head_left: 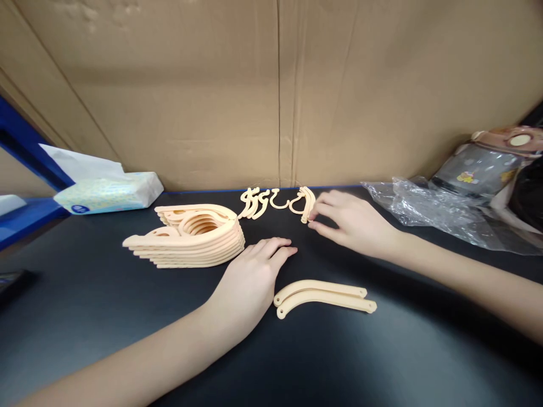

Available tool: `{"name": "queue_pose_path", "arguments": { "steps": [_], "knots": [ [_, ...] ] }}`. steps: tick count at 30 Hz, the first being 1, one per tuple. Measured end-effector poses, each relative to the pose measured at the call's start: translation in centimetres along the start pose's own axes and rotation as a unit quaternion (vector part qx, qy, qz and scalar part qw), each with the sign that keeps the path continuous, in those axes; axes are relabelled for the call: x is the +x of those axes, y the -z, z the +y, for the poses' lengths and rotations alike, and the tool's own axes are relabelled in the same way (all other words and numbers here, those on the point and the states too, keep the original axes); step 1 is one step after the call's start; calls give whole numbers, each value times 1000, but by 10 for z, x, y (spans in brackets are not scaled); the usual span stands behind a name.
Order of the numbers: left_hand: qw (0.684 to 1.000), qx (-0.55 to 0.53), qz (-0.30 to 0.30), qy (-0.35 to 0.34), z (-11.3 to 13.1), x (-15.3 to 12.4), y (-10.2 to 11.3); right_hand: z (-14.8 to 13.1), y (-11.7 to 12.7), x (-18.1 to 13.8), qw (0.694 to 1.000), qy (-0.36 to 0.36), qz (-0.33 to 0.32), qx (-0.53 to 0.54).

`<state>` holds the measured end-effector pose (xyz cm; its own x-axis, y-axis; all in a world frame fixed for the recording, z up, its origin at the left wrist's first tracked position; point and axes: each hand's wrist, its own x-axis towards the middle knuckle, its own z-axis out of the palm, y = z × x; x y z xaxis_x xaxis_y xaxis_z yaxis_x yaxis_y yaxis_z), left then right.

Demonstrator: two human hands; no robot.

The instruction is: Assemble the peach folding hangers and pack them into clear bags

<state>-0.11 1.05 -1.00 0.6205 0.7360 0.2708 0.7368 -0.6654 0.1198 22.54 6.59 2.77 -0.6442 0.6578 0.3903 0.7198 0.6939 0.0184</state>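
My left hand (250, 277) rests on the black table with its fingers stretched out and nothing in them. To its left lies a stack of cream folded plastic hangers (190, 243). Just right of its wrist are two curved hanger arms (324, 297), side by side, with holes at their ends. Farther back, my right hand (350, 220) reaches left, thumb and index finger apart. Its fingertips are at the edge of a small bunch of cream curved pieces (307, 204); whether they touch is unclear. Several cream hanger hooks (254, 203) and a single hook (279, 200) lie left of that bunch.
A tissue pack (110, 192) sits at the back left. Crumpled clear plastic bags (441, 212) and a transparent container with a brown lid (479, 164) stand at the back right. Cardboard (203, 102) walls off the table's far edge. A dark object (12, 282) lies at the left.
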Motion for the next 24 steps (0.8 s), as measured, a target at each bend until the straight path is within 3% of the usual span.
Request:
{"name": "queue_pose_path", "arguments": {
  "steps": [9,16,19,24],
  "knots": [
    [999,33,-7,-8,3,-2,2,16,-29,43,996,-2,-3,-92],
    [997,69,43,-6,5,-5,2,-2,-29,30,996,29,-10,-78],
    [997,64,48,-1,4,-4,1,-13,-22,15,998,47,-10,-42],
    [997,46,56,-2,3,-4,-1,-26,-14,-4,989,68,-19,131]
  ]
}}
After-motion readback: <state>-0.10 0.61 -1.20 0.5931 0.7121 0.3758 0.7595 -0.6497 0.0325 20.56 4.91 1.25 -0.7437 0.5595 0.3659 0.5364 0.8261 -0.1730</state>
